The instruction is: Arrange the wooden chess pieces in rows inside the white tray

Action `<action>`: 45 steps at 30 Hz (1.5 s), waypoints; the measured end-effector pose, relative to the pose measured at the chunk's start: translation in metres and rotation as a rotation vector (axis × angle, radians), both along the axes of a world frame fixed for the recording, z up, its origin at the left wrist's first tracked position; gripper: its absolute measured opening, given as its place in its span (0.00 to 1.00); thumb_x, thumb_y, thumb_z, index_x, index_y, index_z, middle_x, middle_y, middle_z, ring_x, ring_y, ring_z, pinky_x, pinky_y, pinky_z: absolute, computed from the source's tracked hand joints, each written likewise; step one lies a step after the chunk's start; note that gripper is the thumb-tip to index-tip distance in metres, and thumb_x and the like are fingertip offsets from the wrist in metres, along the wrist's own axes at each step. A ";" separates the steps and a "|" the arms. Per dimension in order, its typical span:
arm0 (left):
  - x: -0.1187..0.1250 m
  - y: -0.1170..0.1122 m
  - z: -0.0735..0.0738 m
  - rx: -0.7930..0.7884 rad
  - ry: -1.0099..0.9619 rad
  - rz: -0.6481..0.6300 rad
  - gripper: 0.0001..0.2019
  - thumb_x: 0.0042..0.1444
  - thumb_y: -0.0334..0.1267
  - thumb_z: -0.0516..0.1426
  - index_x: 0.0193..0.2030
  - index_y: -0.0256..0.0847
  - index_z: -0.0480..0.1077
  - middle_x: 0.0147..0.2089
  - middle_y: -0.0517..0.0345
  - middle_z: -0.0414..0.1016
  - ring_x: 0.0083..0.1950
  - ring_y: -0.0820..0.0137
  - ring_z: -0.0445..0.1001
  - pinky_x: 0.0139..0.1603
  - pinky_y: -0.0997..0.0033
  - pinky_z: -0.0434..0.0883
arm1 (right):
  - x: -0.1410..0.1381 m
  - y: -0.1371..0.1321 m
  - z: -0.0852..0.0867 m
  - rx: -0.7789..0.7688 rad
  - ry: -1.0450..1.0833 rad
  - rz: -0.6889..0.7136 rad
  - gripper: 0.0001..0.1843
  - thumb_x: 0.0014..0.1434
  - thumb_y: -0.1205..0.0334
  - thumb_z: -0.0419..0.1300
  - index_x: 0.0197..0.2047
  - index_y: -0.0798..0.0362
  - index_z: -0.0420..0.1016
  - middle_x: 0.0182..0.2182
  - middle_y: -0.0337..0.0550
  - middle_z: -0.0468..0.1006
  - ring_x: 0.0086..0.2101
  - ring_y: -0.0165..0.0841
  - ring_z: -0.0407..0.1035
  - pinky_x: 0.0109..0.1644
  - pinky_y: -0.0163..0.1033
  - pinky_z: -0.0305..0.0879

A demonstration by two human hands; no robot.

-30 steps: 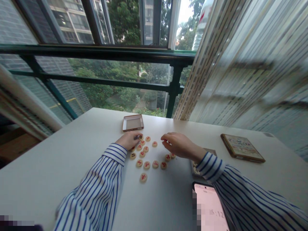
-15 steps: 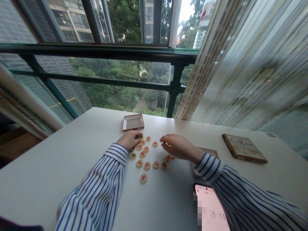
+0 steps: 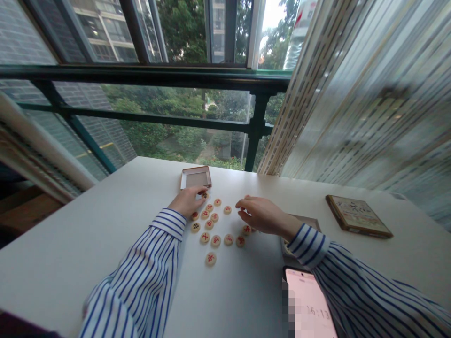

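Observation:
Thumb and fingers of my left hand (image 3: 186,202) pinch a black-marked Chinese chess piece (image 3: 204,194), just in front of the shallow open box lid (image 3: 196,177). My right hand (image 3: 262,213) hovers over the right side of the spread pieces, its fingers curled; a small reddish bit shows by the fingertips, but I cannot make out what it is. Round red-marked pieces lie face up between the hands, among them one (image 3: 227,210) close to my right fingertips and one (image 3: 210,258) nearest me. Another black-marked piece (image 3: 195,227) lies below my left hand.
An open box (image 3: 288,253) is partly covered by my right forearm. A phone (image 3: 310,300) lies in front of it, under the right sleeve. At the right of the white table (image 3: 88,249) lies a flat decorated box (image 3: 359,216). A railing and window stand behind.
My left hand has moved slightly away from me, carrying the black-marked piece toward the lid. My right hand has stayed nearly in place.

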State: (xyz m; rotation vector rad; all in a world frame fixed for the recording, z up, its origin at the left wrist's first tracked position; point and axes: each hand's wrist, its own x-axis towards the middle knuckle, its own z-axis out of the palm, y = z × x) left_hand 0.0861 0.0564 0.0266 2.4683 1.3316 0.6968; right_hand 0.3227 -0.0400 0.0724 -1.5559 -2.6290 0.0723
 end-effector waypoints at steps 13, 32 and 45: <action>0.007 -0.009 0.017 0.149 -0.071 -0.053 0.15 0.48 0.32 0.52 0.44 0.37 0.68 0.41 0.52 0.73 0.41 0.67 0.71 0.46 0.66 0.68 | 0.003 -0.010 0.010 0.000 0.013 -0.010 0.14 0.59 0.61 0.48 0.45 0.53 0.69 0.39 0.46 0.75 0.37 0.31 0.68 0.36 0.33 0.58; 0.038 -0.041 0.037 0.202 -0.025 -0.085 0.17 0.47 0.35 0.55 0.46 0.37 0.67 0.41 0.52 0.73 0.42 0.66 0.70 0.46 0.65 0.67 | 0.023 -0.039 0.024 0.043 0.040 -0.059 0.14 0.59 0.60 0.48 0.45 0.52 0.69 0.39 0.45 0.75 0.35 0.31 0.69 0.35 0.33 0.57; 0.069 -0.061 0.044 0.213 -0.032 -0.166 0.15 0.47 0.34 0.56 0.44 0.37 0.67 0.39 0.54 0.74 0.41 0.67 0.71 0.44 0.65 0.66 | 0.043 -0.056 0.023 0.039 0.108 -0.110 0.14 0.59 0.60 0.48 0.44 0.52 0.69 0.37 0.44 0.75 0.34 0.30 0.68 0.35 0.34 0.58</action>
